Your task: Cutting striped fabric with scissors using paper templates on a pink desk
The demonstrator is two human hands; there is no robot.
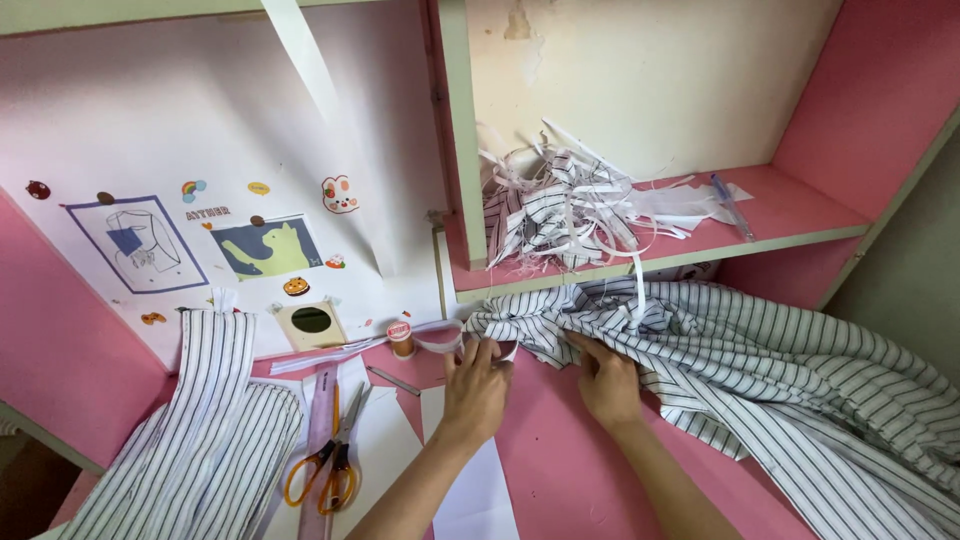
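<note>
Nearest the camera, orange-handled scissors [325, 470] lie on the pink bench [570, 480] at the near left, beside a pink ruler [322, 400] and a folded piece of black-and-white striped cloth [200, 430]; white paper sheets [470, 490] run under the left forearm. Further in, the left hand [478, 385] has its fingers curled, and its grip looks pinched on the edge of the big black-and-white striped fabric [760, 370], though the fingertips are turned away and I can't tell how tightly. The right hand [607, 380] lies flat, fingers spread and pressing into the same fabric just right of it. This reads as smoothing and lining up an edge; a next move would call for keeping that edge flat and taut between both hands. Just beyond the left hand sits a small orange thread spool [401, 338] with a white strip of tape [440, 340] beside it. Farthest, a pink shelf [790, 215] carries a tangle of striped fabric scraps [560, 210]. The fabric runs off the right edge, so its full extent is cut off.
</note>
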